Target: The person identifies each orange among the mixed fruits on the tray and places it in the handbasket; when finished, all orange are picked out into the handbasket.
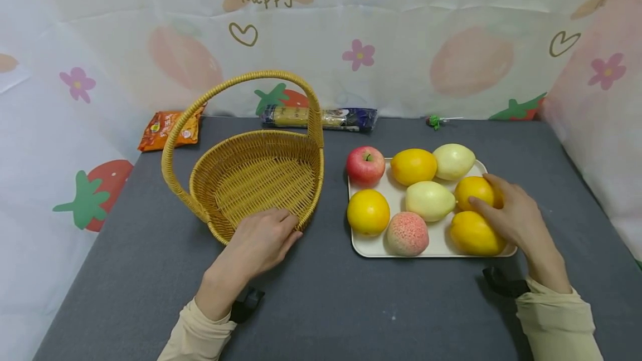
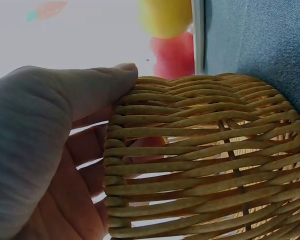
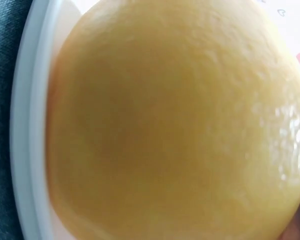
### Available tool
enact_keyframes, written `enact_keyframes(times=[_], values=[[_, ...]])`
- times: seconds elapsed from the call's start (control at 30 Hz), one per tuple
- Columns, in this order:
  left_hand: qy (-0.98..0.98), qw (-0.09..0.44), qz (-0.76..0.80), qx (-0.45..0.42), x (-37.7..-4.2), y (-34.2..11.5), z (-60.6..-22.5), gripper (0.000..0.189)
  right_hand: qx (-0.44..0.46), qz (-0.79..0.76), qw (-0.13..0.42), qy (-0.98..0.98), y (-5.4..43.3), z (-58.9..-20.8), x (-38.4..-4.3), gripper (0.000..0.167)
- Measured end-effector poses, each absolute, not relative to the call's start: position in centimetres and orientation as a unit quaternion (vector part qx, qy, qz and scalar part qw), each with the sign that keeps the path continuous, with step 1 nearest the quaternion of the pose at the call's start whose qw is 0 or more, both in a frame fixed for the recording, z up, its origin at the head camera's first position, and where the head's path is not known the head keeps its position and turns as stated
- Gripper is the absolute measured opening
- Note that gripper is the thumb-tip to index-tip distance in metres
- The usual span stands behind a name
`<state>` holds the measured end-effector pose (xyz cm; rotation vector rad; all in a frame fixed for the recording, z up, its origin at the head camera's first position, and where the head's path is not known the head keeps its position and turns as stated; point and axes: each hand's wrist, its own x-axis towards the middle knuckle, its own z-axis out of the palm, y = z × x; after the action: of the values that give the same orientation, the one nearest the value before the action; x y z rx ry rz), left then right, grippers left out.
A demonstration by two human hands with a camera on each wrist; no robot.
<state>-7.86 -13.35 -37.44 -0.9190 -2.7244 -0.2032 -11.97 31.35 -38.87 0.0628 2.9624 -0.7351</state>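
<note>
My left hand (image 1: 266, 238) grips the near rim of a yellow woven basket (image 1: 261, 183) with a tall arched handle. In the left wrist view the thumb (image 2: 105, 82) lies on the outer side of the weave (image 2: 205, 150), with the other fingers on its inner side. At the right of a white tray (image 1: 436, 247), my right hand (image 1: 516, 216) holds an orange (image 1: 471, 191) between thumb and fingers. Just in front of that orange lies a yellow lemon-shaped fruit (image 1: 476, 234), under the palm side of the hand. A large yellow fruit (image 3: 175, 125) fills most of the right wrist view.
On the tray are a red apple (image 1: 365, 166), another orange (image 1: 368, 212), a pink bumpy fruit (image 1: 407, 233), a yellow fruit (image 1: 413, 166) and two pale green fruits (image 1: 430, 200). Along the back lie an orange snack packet (image 1: 168, 130), a long wrapped package (image 1: 346, 118) and a green lollipop (image 1: 435, 121).
</note>
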Motion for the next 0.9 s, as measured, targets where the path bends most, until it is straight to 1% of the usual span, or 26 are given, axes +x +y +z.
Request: enact_keyframes(times=[0.23,0.37,0.67,0.9], values=[[-0.937,0.136,-0.068,-0.315,-7.8,-13.4,-37.6,0.013,0.03,-0.238,0.016,0.971,31.3,-38.8,-11.9,0.071],[-0.937,0.135,-0.066,-0.314,-7.8,-13.4,-37.6,0.013,0.038,-0.242,-0.006,0.969,31.2,-38.7,-11.8,0.072],[-0.938,0.132,-0.071,-0.313,-7.8,-13.3,-37.6,0.015,0.041,-0.255,-0.078,0.963,30.7,-37.9,-11.1,0.068],[-0.94,0.127,-0.071,-0.31,-7.8,-13.3,-37.6,0.015,0.022,-0.257,-0.136,0.956,29.7,-36.7,-10.4,0.063]])
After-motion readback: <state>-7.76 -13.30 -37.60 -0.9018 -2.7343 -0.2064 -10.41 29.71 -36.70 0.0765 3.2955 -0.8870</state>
